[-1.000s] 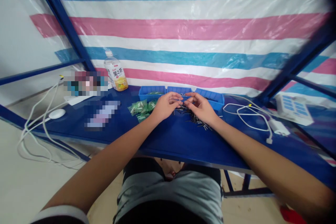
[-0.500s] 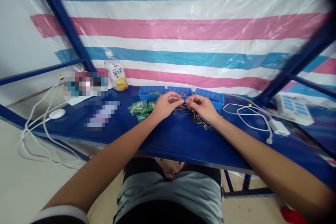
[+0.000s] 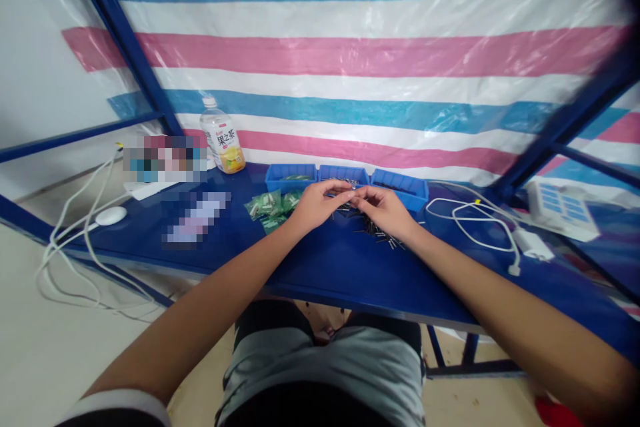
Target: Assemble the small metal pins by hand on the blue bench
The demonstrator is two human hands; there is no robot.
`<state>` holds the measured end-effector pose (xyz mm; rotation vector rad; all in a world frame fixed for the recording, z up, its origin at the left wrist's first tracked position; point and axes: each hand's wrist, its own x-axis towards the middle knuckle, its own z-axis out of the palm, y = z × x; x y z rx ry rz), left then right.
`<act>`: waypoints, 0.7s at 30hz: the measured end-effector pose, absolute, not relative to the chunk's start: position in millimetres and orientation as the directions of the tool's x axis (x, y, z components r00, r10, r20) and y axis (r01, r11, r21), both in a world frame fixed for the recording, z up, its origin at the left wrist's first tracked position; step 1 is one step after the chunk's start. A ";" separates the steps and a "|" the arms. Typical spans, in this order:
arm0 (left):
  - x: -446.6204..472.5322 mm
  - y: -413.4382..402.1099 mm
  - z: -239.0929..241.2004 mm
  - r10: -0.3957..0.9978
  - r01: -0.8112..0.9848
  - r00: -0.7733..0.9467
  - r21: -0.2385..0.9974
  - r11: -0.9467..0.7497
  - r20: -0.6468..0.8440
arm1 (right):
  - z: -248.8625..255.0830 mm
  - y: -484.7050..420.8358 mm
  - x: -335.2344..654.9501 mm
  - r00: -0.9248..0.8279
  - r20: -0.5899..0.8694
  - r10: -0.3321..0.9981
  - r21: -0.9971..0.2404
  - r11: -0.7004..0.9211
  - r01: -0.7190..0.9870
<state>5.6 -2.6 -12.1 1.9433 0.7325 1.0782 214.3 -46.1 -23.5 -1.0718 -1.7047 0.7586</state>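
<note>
My left hand [image 3: 316, 205] and my right hand [image 3: 384, 208] meet over the blue table [image 3: 320, 267], fingertips pinched together on a thin metal pin [image 3: 345, 194]. A scattered heap of dark metal pins [image 3: 380, 232] lies under and just right of my right hand. Small green packets [image 3: 270, 205] lie by my left wrist. Three blue bins [image 3: 345, 179] stand in a row just beyond both hands.
A drink bottle [image 3: 223, 140] stands at the back left. White cables and a round white puck [image 3: 110, 215] lie at the left edge. A white charger cable [image 3: 480, 223] and a white power strip [image 3: 563, 208] lie on the right. A striped tarp hangs behind.
Both hands have dropped slightly and drawn closer, so the fingertips now touch around the pin. The view has shifted a little.
</note>
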 end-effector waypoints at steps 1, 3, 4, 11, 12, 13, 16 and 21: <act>5.1 -2.3 -12.1 0.772 0.130 0.479 0.837 -0.532 0.417 | -23.4 -45.8 214.9 -0.167 0.389 0.906 -0.849 0.422 0.316; 4.2 -1.7 -12.3 0.777 0.152 0.482 0.835 -0.529 0.405 | -23.4 -45.3 215.4 -0.175 0.383 0.907 -0.852 0.420 0.313; 3.9 -1.5 -12.5 0.779 0.152 0.480 0.837 -0.526 0.403 | -23.5 -45.2 215.4 -0.179 0.381 0.907 -0.853 0.420 0.310; 4.9 -2.4 -11.9 0.764 0.114 0.483 0.834 -0.540 0.428 | -23.8 -45.3 215.1 -0.147 0.391 0.909 -0.853 0.418 0.312; 5.0 -2.3 -11.8 0.759 0.110 0.485 0.830 -0.547 0.435 | -23.7 -45.4 215.3 -0.135 0.392 0.910 -0.854 0.414 0.315; 4.9 -2.0 -11.8 0.754 0.106 0.487 0.827 -0.551 0.440 | -23.5 -45.5 215.4 -0.124 0.392 0.912 -0.854 0.411 0.319; 4.8 -0.3 -12.5 0.751 0.089 0.492 0.833 -0.547 0.440 | -22.8 -46.2 215.3 -0.097 0.385 0.918 -0.857 0.394 0.333; 5.3 1.1 -13.7 0.767 0.035 0.502 0.877 -0.479 0.399 | -22.7 -46.1 214.3 -0.078 0.404 0.912 -0.855 0.406 0.323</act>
